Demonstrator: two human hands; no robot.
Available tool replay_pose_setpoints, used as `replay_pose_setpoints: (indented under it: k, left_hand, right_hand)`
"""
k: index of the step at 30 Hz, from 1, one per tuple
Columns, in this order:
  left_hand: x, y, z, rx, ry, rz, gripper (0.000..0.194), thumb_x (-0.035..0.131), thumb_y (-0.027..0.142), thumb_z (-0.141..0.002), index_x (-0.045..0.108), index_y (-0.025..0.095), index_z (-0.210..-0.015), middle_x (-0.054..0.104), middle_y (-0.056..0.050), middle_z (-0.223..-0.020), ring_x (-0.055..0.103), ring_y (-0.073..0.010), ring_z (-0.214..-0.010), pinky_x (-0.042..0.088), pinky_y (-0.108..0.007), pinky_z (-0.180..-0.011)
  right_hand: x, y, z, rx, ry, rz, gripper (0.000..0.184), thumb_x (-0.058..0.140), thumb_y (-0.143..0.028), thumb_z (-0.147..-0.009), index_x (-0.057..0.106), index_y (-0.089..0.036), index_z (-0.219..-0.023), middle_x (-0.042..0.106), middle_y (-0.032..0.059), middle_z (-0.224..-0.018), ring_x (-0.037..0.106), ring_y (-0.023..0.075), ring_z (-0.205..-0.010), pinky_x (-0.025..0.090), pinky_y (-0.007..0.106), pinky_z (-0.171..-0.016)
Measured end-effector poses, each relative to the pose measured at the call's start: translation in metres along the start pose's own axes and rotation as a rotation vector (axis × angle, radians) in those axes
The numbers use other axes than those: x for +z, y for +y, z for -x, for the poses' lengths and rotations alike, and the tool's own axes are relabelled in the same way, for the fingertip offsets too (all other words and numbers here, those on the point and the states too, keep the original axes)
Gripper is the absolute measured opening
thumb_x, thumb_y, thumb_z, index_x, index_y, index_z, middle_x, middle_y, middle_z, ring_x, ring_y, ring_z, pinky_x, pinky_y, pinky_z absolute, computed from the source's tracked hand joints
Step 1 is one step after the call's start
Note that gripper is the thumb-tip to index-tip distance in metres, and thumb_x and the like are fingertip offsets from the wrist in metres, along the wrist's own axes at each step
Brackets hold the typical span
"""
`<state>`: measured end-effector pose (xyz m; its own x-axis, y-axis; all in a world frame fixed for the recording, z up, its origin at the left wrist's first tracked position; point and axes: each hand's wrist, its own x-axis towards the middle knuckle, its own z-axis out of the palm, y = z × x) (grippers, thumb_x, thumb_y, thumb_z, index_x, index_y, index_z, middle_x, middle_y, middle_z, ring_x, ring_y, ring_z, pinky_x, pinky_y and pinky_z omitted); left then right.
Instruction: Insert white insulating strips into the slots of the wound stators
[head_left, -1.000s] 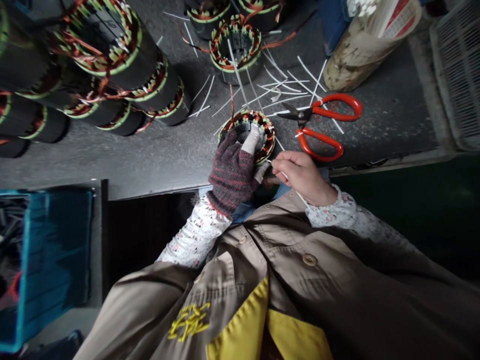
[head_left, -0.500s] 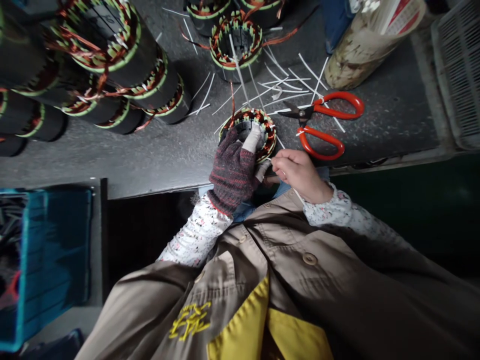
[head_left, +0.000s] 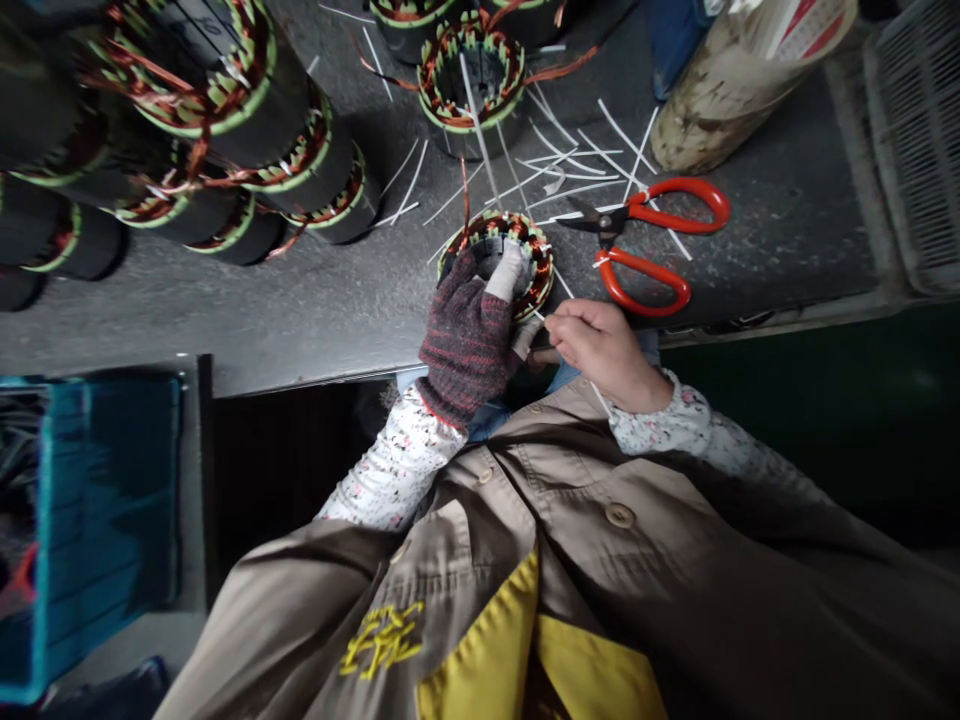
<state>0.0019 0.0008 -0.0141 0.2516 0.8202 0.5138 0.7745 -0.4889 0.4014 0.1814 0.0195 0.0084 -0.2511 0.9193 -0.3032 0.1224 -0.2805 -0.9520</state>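
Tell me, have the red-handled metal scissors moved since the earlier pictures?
No. The scissors appear in the same place relative to the stained cylindrical container on the grey bench.

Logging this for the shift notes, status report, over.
Left hand, gloved, on copper-wound ring. Right hand pinching white cord at its rim. Red-handled scissors lie close by, over loose white strips.
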Motion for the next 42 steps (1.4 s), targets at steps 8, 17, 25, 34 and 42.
replay_pose_setpoints:
  k: [8,17,25,34,42]
  left_hand:
    - [0.0,0.003,-0.002,0.039,0.054,-0.113,0.058,0.052,0.044,-0.102,0.038,0.019,-0.151,0.064,-0.015,-0.143,0.06,-0.0287,-0.138,0.044,-0.052,-0.125]
    - [-0.002,0.002,-0.002,0.004,-0.005,-0.027,0.063,0.05,0.046,-0.102,0.032,0.021,-0.156,0.065,-0.014,-0.14,0.056,-0.0315,-0.142,0.038,-0.057,-0.128]
    - [-0.004,0.003,0.002,-0.062,0.024,0.176,0.064,0.046,0.047,-0.106,0.021,0.027,-0.161,0.052,-0.013,-0.156,0.056,-0.0271,-0.143,0.05,-0.046,-0.12]
    - [-0.005,0.005,-0.006,-0.108,0.068,0.248,0.022,0.052,0.038,-0.106,0.069,0.028,-0.114,0.079,-0.003,-0.111,0.073,-0.02,-0.118,0.054,-0.048,-0.116]
    - [-0.006,0.009,-0.007,-0.125,0.067,0.196,0.029,0.049,0.039,-0.106,0.069,0.031,-0.124,0.079,-0.003,-0.114,0.073,-0.0207,-0.118,0.052,-0.049,-0.118]
  right_hand:
    - [0.0,-0.001,-0.01,0.019,-0.086,0.024,0.038,0.072,-0.043,-0.085,0.051,-0.021,-0.062,0.042,-0.0086,-0.044,0.033,0.0041,-0.039,0.025,0.021,-0.04]
    - [-0.019,0.009,-0.007,0.015,-0.167,-0.031,0.04,0.085,-0.043,-0.074,0.051,-0.021,-0.078,0.068,-0.0022,-0.06,0.064,0.0103,-0.05,0.046,0.019,-0.046]
    - [-0.016,0.004,-0.018,0.036,-0.261,-0.06,0.044,0.084,-0.045,-0.074,0.048,-0.022,-0.084,0.065,-0.0051,-0.055,0.06,0.0102,-0.042,0.044,0.019,-0.041]
    - [-0.005,0.005,-0.007,-0.158,-0.151,-0.124,0.054,0.069,-0.073,-0.079,0.057,-0.022,-0.089,0.067,-0.0027,-0.061,0.062,0.0118,-0.049,0.047,0.023,-0.048]
    - [-0.018,-0.008,0.008,-0.464,-0.038,0.377,0.037,0.052,-0.054,-0.097,0.063,-0.024,-0.079,0.061,-0.0013,-0.059,0.055,0.0127,-0.053,0.042,0.028,-0.059]
